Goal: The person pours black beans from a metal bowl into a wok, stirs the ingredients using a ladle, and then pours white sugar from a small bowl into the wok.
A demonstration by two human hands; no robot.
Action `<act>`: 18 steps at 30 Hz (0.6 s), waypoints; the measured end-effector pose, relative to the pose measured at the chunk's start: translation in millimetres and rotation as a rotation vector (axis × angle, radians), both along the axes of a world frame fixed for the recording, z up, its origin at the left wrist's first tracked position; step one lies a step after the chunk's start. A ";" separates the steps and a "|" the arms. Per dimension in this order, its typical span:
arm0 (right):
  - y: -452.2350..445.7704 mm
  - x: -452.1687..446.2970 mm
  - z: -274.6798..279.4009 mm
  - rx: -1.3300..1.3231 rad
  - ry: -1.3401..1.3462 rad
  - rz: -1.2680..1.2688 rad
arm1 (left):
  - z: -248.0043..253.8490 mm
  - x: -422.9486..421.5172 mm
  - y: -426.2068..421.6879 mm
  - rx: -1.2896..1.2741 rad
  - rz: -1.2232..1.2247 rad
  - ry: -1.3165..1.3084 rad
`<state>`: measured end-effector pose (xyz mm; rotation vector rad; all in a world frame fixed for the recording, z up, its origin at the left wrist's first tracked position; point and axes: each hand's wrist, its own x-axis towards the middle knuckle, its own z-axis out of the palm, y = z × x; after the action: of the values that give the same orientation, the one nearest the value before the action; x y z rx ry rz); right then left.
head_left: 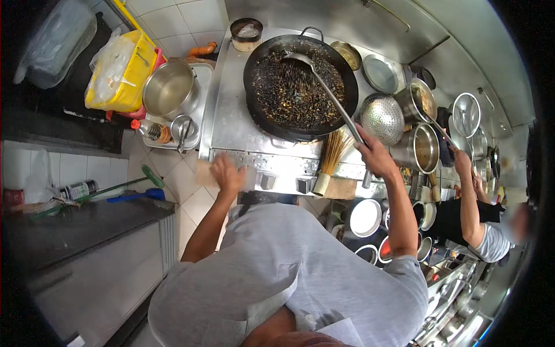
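A large black wok (pixel 252 104) on the steel stove holds a dark, grainy mix (pixel 289 95) with lighter bits in it. My right hand (pixel 377 155) is wrapped round the handle of a long metal ladle (pixel 332 98), whose bowl rests in the mix near the wok's far side. Over the stove's front edge, left of the knobs, my left hand (pixel 228 174) is raised with its fingers spread and nothing in it. A bamboo brush (pixel 332 155) lies between the wok and my right hand.
Right of the wok are a perforated strainer (pixel 382 119) and steel pots (pixel 425 147). A co-worker (pixel 488 228) stands at the far right, holding a long utensil. To the left are an empty steel pot (pixel 169 89), a red-capped bottle (pixel 151 130) and a yellow basket (pixel 130 72).
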<state>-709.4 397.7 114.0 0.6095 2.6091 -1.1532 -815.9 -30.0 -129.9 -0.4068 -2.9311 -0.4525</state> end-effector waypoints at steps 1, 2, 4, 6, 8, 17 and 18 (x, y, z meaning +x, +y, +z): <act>3.7 14.6 1.3 -0.001 -0.002 -0.002 | -6.2 3.2 -10.1 0.011 0.112 -0.116; 6.2 26.4 7.3 0.041 0.033 0.000 | -5.6 5.2 -12.0 0.011 0.112 -0.118; 3.0 33.5 16.6 0.085 0.007 -0.062 | -5.2 10.4 -14.9 0.022 0.297 -0.561; 1.7 19.6 2.9 0.163 0.077 -0.073 | -12.8 14.4 -15.6 0.018 0.294 -0.506; -2.9 -11.0 -2.2 0.188 0.107 -0.125 | -27.9 8.7 -22.4 0.011 0.295 -0.447; -7.6 -62.4 -60.3 0.395 0.362 0.221 | 30.2 -20.7 25.5 1.455 0.305 -1.150; -16.3 -53.4 -43.8 0.440 0.194 0.247 | 41.2 -27.0 48.6 1.479 0.363 -1.208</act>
<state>-762.7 381.4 70.2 0.2417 3.0234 -0.5918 -842.9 18.6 -88.7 0.8171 -2.1209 -3.1191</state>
